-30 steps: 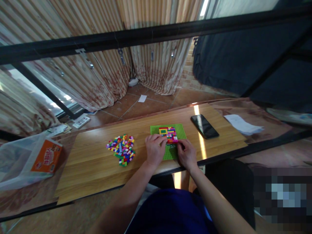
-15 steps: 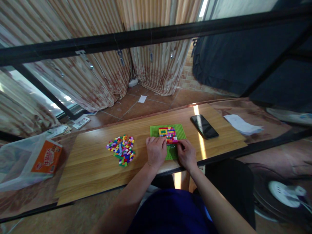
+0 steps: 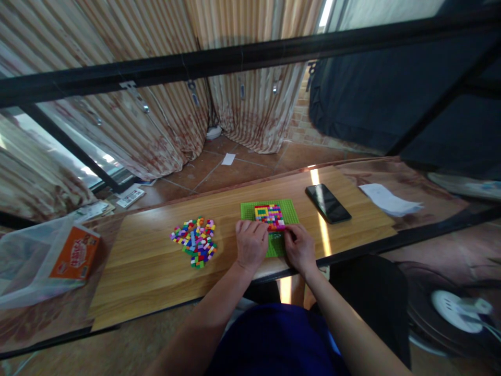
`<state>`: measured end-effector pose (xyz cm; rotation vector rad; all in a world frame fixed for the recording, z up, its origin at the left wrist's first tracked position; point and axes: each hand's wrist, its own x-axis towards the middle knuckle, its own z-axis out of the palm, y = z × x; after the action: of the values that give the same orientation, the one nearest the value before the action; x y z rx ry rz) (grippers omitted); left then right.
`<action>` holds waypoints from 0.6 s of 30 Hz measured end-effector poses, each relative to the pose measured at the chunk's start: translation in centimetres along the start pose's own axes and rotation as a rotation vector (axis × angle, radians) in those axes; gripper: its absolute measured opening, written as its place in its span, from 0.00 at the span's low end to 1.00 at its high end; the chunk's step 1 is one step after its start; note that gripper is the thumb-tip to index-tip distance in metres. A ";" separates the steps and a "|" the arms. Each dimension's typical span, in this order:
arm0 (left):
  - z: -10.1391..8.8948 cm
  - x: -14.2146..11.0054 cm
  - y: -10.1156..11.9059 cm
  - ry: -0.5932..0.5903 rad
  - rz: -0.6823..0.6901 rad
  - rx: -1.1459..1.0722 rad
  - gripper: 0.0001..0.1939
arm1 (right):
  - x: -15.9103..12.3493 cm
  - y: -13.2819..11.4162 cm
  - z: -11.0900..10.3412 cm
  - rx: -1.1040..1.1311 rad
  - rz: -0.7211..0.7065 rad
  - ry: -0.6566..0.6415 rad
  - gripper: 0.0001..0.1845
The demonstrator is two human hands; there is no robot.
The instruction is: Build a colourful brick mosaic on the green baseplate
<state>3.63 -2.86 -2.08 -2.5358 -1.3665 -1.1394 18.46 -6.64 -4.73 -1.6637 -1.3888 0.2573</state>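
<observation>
A green studded baseplate (image 3: 289,209) lies on the wooden board, with a block of colourful toy bricks (image 3: 270,213) built up on its middle. My left hand (image 3: 252,243) rests over the plate's left front part, fingers bent and pressed together against the front of the bricks; whatever is under its fingertips is hidden. From the right, my right hand (image 3: 299,244) pinches at a pink toy brick (image 3: 282,227) along the front edge of the block. Left of my hands is a loose pile of small mixed-colour bricks (image 3: 198,240).
A black phone (image 3: 327,203) and white paper (image 3: 389,200) lie to the right. At the far left stands a clear plastic bin (image 3: 35,261) with an orange label. A dark metal bar (image 3: 219,60) crosses in front of the curtains. A white power strip (image 3: 456,310) sits lower right.
Very little differs. My hands stay at the front edge of the bricks, with only a slight shift of the left fingers.
</observation>
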 end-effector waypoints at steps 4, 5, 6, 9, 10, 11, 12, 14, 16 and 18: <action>0.1 -0.1 -0.1 -0.020 0.020 0.015 0.08 | 0.0 0.0 0.0 0.002 0.009 -0.003 0.11; 0.2 -0.1 -0.1 -0.026 0.022 0.023 0.08 | 0.0 0.0 0.0 0.002 0.008 -0.003 0.11; 0.2 -0.1 -0.1 -0.033 0.024 0.031 0.08 | 0.0 0.0 0.0 0.002 0.005 -0.003 0.11; 0.2 -0.1 0.1 -0.055 0.017 0.045 0.08 | 0.0 0.0 0.0 0.003 0.006 -0.005 0.12; 0.1 -0.1 0.2 -0.066 0.012 0.044 0.08 | -0.1 0.1 0.1 0.003 0.007 -0.005 0.12; 0.0 -0.1 0.3 -0.077 0.006 0.040 0.08 | -0.1 0.2 0.1 0.004 0.006 -0.006 0.12; -0.2 -0.2 0.5 -0.089 -0.002 0.034 0.08 | -0.1 0.2 0.1 0.004 0.002 -0.006 0.12; -0.6 -0.3 0.7 -0.115 -0.017 0.019 0.08 | -0.1 0.3 0.1 0.000 -0.012 -0.006 0.12; -1.2 -0.5 0.7 -0.136 -0.045 0.005 0.08 | -0.1 0.4 0.1 -0.007 -0.021 -0.003 0.12; -1.9 -0.7 0.2 -0.141 -0.099 0.010 0.10 | -0.1 0.4 0.1 -0.009 -0.022 0.003 0.12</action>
<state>2.47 -4.20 -1.08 -2.6129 -1.5409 -0.9818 18.60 -6.62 -5.08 -1.6543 -1.4075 0.2364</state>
